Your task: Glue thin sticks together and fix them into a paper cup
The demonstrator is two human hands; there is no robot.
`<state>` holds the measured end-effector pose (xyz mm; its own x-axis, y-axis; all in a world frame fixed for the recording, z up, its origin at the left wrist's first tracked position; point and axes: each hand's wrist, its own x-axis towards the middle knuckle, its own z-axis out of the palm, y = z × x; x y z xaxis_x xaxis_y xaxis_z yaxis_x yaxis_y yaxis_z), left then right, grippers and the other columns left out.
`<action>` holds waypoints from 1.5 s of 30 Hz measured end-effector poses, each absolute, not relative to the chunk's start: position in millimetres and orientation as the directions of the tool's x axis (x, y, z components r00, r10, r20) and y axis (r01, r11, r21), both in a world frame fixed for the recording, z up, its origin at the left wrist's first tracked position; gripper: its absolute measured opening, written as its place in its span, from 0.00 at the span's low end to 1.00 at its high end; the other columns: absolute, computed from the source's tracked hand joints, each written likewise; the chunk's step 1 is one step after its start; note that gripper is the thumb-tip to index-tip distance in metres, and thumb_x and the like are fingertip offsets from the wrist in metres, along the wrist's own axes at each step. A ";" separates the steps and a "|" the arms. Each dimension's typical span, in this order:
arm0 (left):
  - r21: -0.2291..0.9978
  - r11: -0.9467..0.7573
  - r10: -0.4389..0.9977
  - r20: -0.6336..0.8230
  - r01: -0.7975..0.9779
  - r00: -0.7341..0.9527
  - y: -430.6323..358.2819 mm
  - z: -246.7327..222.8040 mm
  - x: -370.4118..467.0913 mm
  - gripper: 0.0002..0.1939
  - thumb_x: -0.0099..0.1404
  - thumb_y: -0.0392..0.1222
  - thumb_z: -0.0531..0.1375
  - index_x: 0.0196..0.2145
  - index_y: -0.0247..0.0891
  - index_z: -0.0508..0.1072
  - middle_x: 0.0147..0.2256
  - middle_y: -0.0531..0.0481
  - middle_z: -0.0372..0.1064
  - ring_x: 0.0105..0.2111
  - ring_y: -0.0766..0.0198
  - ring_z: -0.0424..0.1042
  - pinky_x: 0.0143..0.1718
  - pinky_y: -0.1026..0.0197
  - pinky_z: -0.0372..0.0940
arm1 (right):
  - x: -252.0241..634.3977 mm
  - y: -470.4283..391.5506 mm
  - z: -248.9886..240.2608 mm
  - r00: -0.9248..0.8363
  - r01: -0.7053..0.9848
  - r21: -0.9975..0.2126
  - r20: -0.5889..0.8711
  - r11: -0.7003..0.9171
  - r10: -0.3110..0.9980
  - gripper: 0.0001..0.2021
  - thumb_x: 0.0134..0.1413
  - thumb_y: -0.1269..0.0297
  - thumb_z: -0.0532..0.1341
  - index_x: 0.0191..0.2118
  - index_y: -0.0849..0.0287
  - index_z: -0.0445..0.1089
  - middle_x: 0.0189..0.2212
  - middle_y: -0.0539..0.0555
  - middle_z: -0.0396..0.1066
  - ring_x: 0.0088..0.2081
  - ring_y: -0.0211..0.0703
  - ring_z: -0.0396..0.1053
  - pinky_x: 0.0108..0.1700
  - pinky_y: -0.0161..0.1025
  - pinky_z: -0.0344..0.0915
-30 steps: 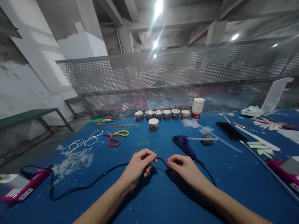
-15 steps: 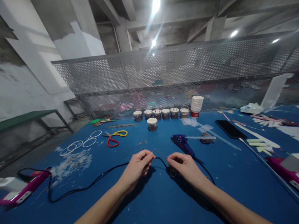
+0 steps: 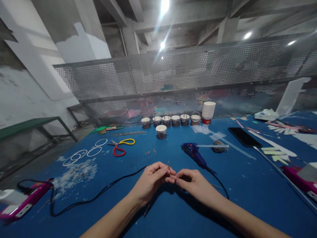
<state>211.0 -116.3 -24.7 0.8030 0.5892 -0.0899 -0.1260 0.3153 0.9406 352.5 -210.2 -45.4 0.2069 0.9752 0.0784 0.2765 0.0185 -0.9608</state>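
My left hand (image 3: 156,180) is closed in a pinch on a thin brownish wire (image 3: 168,164). One end sticks up above the fingers, and a thin length slants down below the palm. My right hand (image 3: 193,181) meets it, thumb and forefinger pinched together at the wire; the grip is partly hidden. To the right of the right wrist a thin straight piece (image 3: 216,186) shows. A blue glue gun (image 3: 194,153) with a clear glue stick lies beyond the right hand. Scissors (image 3: 121,145) with red and yellow handles lie beyond the left.
A small decorated cup (image 3: 161,132) stands ahead, before a row of similar cups (image 3: 175,121), some with handles. Stacked cups (image 3: 208,112), a wire coil (image 3: 219,146) and a phone (image 3: 244,137) are rightward. White rings (image 3: 94,151) and a power strip (image 3: 27,200) lie left; a black cord crosses the table.
My hands have come together from a short distance apart, the left moving right. The wire that spanned them now stands up from the left fingers and slants below them.
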 end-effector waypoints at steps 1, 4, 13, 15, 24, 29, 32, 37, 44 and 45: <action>0.954 0.276 0.608 -0.079 -0.117 0.790 -116.3 -25.5 211.3 0.09 0.57 0.43 0.62 0.27 0.32 0.73 0.32 0.45 0.72 0.30 0.66 0.71 0.37 0.62 0.64 | 353.8 -210.4 -44.8 0.213 0.290 -0.957 0.097 0.032 0.972 0.08 0.50 0.63 0.58 0.29 0.61 0.73 0.25 0.50 0.71 0.29 0.39 0.65 0.32 0.34 0.59; 0.986 0.151 0.662 -0.047 -0.072 0.748 -116.5 -27.0 212.6 0.10 0.58 0.44 0.60 0.29 0.33 0.73 0.33 0.45 0.72 0.32 0.64 0.71 0.39 0.59 0.64 | 355.7 -209.3 -40.7 0.271 0.292 -0.954 0.157 0.074 0.950 0.09 0.50 0.63 0.58 0.35 0.60 0.73 0.33 0.53 0.73 0.35 0.42 0.68 0.37 0.36 0.62; 0.961 -0.249 0.689 0.086 0.123 0.720 -121.2 -23.0 212.5 0.13 0.61 0.46 0.55 0.25 0.35 0.73 0.26 0.50 0.69 0.28 0.65 0.67 0.34 0.62 0.62 | 346.8 -194.0 -38.4 0.314 0.139 -0.971 0.229 0.194 0.921 0.07 0.48 0.61 0.62 0.28 0.60 0.71 0.34 0.54 0.71 0.36 0.41 0.69 0.38 0.36 0.64; 0.968 -0.210 0.693 0.049 0.136 0.720 -121.3 -24.5 211.9 0.14 0.60 0.48 0.55 0.27 0.35 0.72 0.31 0.50 0.68 0.22 0.68 0.66 0.26 0.63 0.62 | 347.5 -193.6 -41.2 0.338 0.072 -0.980 0.200 0.187 0.919 0.07 0.47 0.62 0.62 0.27 0.60 0.71 0.36 0.54 0.71 0.36 0.41 0.68 0.39 0.37 0.64; 0.870 -0.436 0.758 0.215 0.232 0.616 -119.4 -25.5 209.5 0.09 0.58 0.43 0.57 0.27 0.38 0.73 0.25 0.54 0.62 0.26 0.67 0.61 0.29 0.65 0.57 | 352.2 -200.6 -37.8 0.395 0.135 -0.978 0.198 0.157 0.897 0.08 0.49 0.60 0.60 0.29 0.59 0.71 0.28 0.50 0.71 0.31 0.39 0.66 0.36 0.35 0.61; 0.916 -0.332 0.801 0.147 0.226 0.581 -120.4 -27.1 210.5 0.07 0.56 0.44 0.58 0.28 0.38 0.70 0.22 0.57 0.59 0.23 0.69 0.58 0.25 0.66 0.55 | 353.3 -200.2 -39.5 0.400 0.101 -0.988 0.149 0.118 0.904 0.08 0.49 0.60 0.60 0.26 0.59 0.69 0.22 0.48 0.67 0.26 0.36 0.64 0.31 0.34 0.60; 0.912 -0.343 0.795 0.153 0.227 0.586 -120.4 -28.3 210.1 0.09 0.57 0.45 0.58 0.25 0.37 0.69 0.22 0.57 0.62 0.23 0.69 0.59 0.26 0.67 0.55 | 354.2 -198.5 -41.6 0.401 0.080 -0.992 0.123 0.099 0.908 0.08 0.48 0.60 0.60 0.26 0.60 0.69 0.21 0.47 0.67 0.25 0.36 0.63 0.28 0.33 0.59; 0.913 -0.323 0.808 0.129 0.249 0.575 -123.0 -25.8 210.0 0.10 0.57 0.47 0.57 0.25 0.38 0.70 0.20 0.56 0.62 0.21 0.68 0.58 0.24 0.66 0.54 | 355.2 -197.3 -43.1 0.406 0.088 -0.993 0.108 0.078 0.908 0.08 0.48 0.61 0.60 0.26 0.60 0.70 0.21 0.47 0.66 0.24 0.35 0.61 0.27 0.32 0.58; 0.949 -0.212 0.816 0.041 0.233 0.576 -124.9 -24.6 210.5 0.11 0.56 0.48 0.57 0.26 0.37 0.70 0.17 0.58 0.55 0.17 0.71 0.51 0.18 0.68 0.48 | 352.2 -195.5 -46.3 0.401 0.058 -0.997 0.078 0.060 0.913 0.08 0.47 0.61 0.61 0.26 0.60 0.70 0.21 0.48 0.66 0.24 0.35 0.61 0.27 0.32 0.57; 0.955 -0.193 0.814 0.028 0.224 0.581 -125.0 -24.9 210.7 0.12 0.56 0.49 0.57 0.26 0.37 0.70 0.16 0.59 0.54 0.17 0.71 0.51 0.17 0.68 0.48 | 351.8 -195.3 -46.9 0.399 0.051 -0.997 0.073 0.058 0.914 0.08 0.46 0.61 0.61 0.26 0.60 0.70 0.21 0.48 0.66 0.24 0.35 0.61 0.27 0.33 0.57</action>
<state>210.7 -125.0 -24.9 0.5807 0.8136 0.0279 0.2243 -0.1928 0.9553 351.8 -195.3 -46.9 0.3986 0.9142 0.0733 0.0511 0.0576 -0.9970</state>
